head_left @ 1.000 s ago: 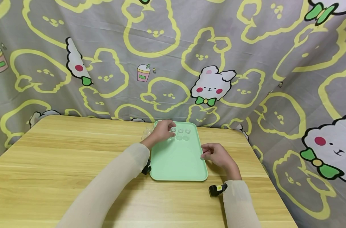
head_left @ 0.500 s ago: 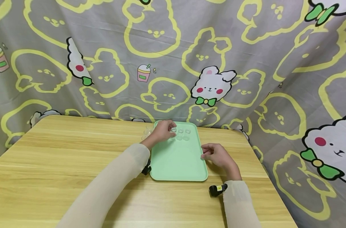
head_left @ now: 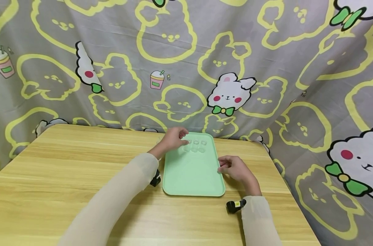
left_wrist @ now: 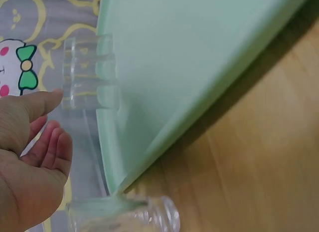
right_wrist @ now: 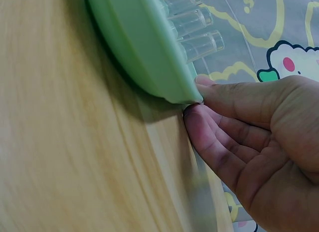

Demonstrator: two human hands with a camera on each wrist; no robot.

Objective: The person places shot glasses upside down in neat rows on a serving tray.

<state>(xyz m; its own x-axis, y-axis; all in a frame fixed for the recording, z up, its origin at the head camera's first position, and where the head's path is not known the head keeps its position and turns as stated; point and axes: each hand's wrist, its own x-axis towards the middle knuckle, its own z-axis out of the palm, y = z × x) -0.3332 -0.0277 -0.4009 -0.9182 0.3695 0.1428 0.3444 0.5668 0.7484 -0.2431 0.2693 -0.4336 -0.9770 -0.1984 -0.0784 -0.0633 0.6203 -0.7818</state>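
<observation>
Three small clear cups (head_left: 196, 146) stand in a row across the far part of a pale green tray (head_left: 194, 174). My left hand (head_left: 173, 138) is beside the leftmost one, fingers loosely bent and apart. In the left wrist view, one fingertip overlaps the edge of the nearest clear cup (left_wrist: 92, 96), and nothing sits between thumb and fingers. My right hand (head_left: 235, 168) pinches the tray's right rim; the right wrist view has the thumb over the rim (right_wrist: 192, 95) and the fingers below it.
Left of the tray, partly behind the left hand, stands more clear glassware, with one clear cup (left_wrist: 124, 214) large in the left wrist view. The wooden table (head_left: 82, 171) ends at a patterned grey curtain (head_left: 180, 68) behind the tray.
My left hand has drawn a little to the left, away from the leftmost cup, and its fingers have parted from it. The right hand keeps its hold on the tray rim.
</observation>
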